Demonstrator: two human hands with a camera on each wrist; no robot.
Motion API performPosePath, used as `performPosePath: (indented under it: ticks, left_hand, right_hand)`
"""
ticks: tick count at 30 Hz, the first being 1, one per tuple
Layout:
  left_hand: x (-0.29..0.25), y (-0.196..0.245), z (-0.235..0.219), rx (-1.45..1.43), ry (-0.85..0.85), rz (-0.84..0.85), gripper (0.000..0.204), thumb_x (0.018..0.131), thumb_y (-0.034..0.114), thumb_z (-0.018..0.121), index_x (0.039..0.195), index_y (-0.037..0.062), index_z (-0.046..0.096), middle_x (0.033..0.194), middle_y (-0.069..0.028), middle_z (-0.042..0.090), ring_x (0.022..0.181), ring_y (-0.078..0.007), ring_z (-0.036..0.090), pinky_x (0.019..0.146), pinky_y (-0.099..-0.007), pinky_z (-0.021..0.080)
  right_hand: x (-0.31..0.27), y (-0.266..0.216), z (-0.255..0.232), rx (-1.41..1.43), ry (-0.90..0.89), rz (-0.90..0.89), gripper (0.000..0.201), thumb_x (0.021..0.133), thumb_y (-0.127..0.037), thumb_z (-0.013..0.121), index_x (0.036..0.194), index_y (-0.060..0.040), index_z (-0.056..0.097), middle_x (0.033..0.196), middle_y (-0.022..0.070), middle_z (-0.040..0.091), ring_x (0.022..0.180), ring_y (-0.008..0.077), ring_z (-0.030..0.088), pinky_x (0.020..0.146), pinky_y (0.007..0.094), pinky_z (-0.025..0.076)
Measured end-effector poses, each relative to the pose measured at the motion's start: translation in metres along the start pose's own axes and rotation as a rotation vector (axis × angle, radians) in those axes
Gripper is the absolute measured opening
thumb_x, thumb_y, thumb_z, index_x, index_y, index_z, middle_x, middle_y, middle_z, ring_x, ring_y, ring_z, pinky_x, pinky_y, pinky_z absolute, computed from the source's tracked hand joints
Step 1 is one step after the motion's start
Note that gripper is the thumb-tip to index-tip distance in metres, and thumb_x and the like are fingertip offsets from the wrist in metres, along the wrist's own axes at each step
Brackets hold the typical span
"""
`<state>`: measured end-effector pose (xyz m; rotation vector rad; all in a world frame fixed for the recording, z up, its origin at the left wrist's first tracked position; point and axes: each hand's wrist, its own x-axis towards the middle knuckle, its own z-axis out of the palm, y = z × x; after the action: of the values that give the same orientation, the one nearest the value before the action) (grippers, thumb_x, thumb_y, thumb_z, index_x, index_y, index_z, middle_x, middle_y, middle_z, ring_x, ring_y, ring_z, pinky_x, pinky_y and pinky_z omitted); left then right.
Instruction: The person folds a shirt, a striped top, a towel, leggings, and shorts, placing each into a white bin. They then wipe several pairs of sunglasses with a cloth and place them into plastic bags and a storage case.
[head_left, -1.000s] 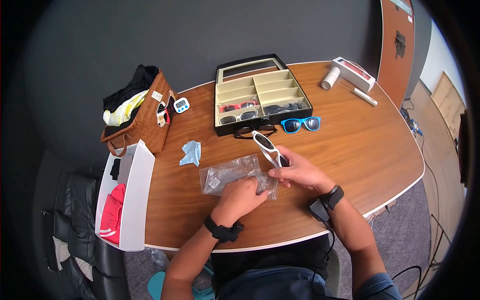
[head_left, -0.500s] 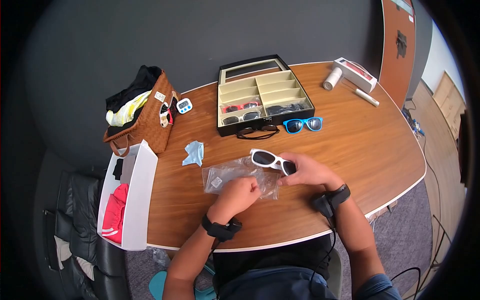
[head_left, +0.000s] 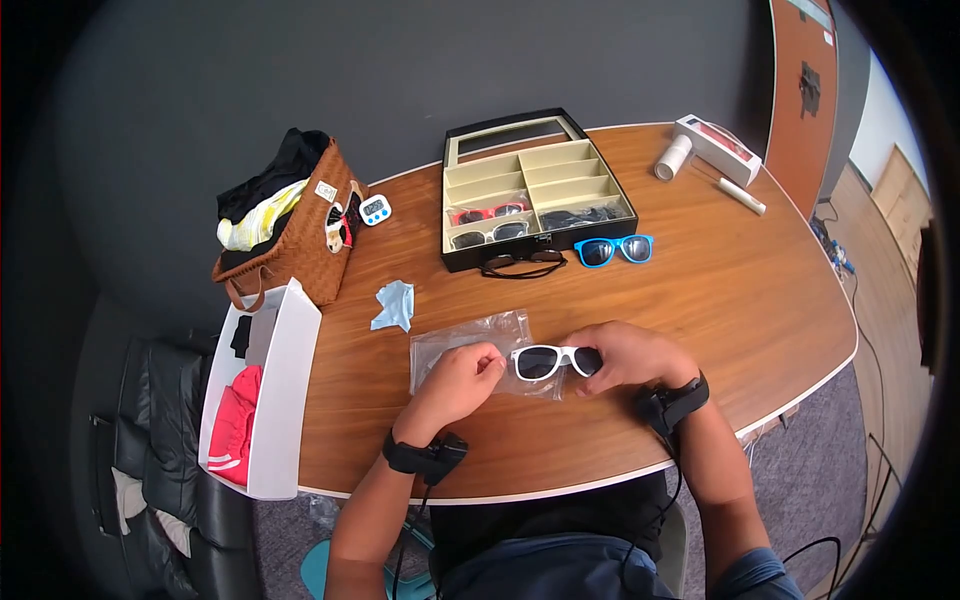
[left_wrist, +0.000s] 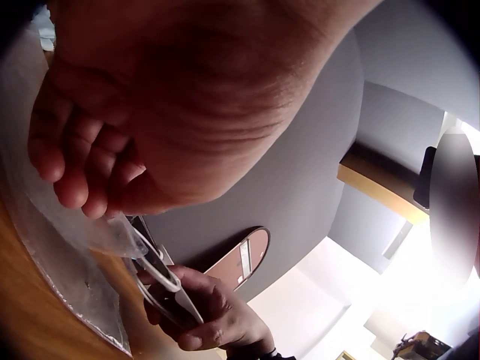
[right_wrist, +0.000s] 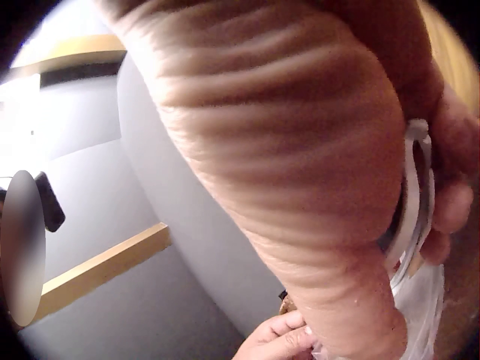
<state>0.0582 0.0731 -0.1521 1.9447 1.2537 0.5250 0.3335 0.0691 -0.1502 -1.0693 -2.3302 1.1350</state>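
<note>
White-framed sunglasses point(head_left: 540, 362) with dark lenses are held level by my right hand point(head_left: 640, 358), its thumb and fingers pinching one end. In the right wrist view the white frame point(right_wrist: 414, 187) shows between thumb and fingers. My left hand point(head_left: 460, 380) has its fingers curled at the other end of the sunglasses, pinching the edge of a clear plastic bag point(head_left: 450, 340). The left wrist view shows the film point(left_wrist: 112, 236) running from these fingertips toward the sunglasses. Part of the bag lies flat on the table, under the left hand and the sunglasses.
Behind stands an open black display case point(head_left: 455, 258) with glasses in some compartments. Black glasses point(head_left: 523, 265) and blue sunglasses point(head_left: 614, 251) lie before it. A light blue cloth point(head_left: 394, 305), wicker basket point(head_left: 300, 250), timer point(head_left: 375, 210) and white box point(head_left: 290, 400) are at left.
My right hand has turned the white sunglasses from steeply tilted to level and lowered them over the bag. My left hand has shifted slightly left and up.
</note>
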Motion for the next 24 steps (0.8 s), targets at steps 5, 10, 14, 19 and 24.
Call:
performPosePath:
  ticks: [5, 10, 14, 19, 24]
  left_hand:
    - [0.001, -0.001, 0.005, 0.016, -0.020, 0.085, 0.016, 0.093, 0.014, 0.058, 0.088, -0.0009, 0.062, 0.066, -0.0025, 0.058, 0.059, -0.0086, 0.051, 0.053, -0.0279, 0.041]
    - [0.001, 0.013, 0.010, 0.120, -0.053, 0.114, 0.015, 0.093, 0.013, 0.057, 0.089, -0.0003, 0.062, 0.065, -0.0025, 0.058, 0.059, -0.0086, 0.051, 0.053, -0.0284, 0.041]
    - [0.001, 0.019, 0.007, 0.096, -0.066, 0.136, 0.014, 0.094, 0.012, 0.056, 0.088, -0.0001, 0.061, 0.065, -0.0021, 0.058, 0.060, -0.0068, 0.051, 0.054, -0.0268, 0.040]
    - [0.002, 0.015, -0.009, -0.138, 0.041, 0.112, 0.014, 0.091, 0.012, 0.059, 0.086, 0.0000, 0.061, 0.067, -0.0050, 0.060, 0.057, -0.0118, 0.055, 0.053, -0.0281, 0.042]
    - [-0.006, 0.033, -0.037, -0.538, 0.149, 0.081, 0.009, 0.094, 0.008, 0.055, 0.089, 0.0021, 0.060, 0.072, 0.0032, 0.056, 0.061, -0.0029, 0.049, 0.055, -0.0185, 0.038]
  right_hand:
    - [0.002, -0.012, 0.002, -0.054, 0.022, 0.026, 0.047, 0.071, -0.031, 0.077, 0.109, -0.0059, 0.064, 0.092, 0.0193, 0.065, 0.088, 0.0375, 0.062, 0.077, 0.0399, 0.049]
    - [0.006, -0.015, 0.016, -0.137, 0.049, 0.009, 0.050, 0.071, -0.027, 0.077, 0.113, -0.0060, 0.062, 0.100, 0.0190, 0.063, 0.094, 0.0378, 0.061, 0.081, 0.0412, 0.049]
    - [0.008, -0.024, 0.021, 0.072, 0.229, -0.053, 0.055, 0.071, -0.015, 0.078, 0.121, -0.0071, 0.056, 0.111, 0.0170, 0.056, 0.100, 0.0346, 0.059, 0.084, 0.0377, 0.050]
    - [0.010, -0.037, 0.026, 0.512, 0.349, -0.077, 0.063, 0.077, 0.001, 0.073, 0.134, -0.0043, 0.046, 0.113, 0.0122, 0.049, 0.096, 0.0185, 0.060, 0.078, 0.0278, 0.053]
    - [0.012, -0.033, 0.028, 0.764, 0.418, -0.198, 0.065, 0.082, 0.009, 0.066, 0.139, -0.0054, 0.039, 0.122, 0.0082, 0.048, 0.097, 0.0122, 0.060, 0.079, 0.0240, 0.053]
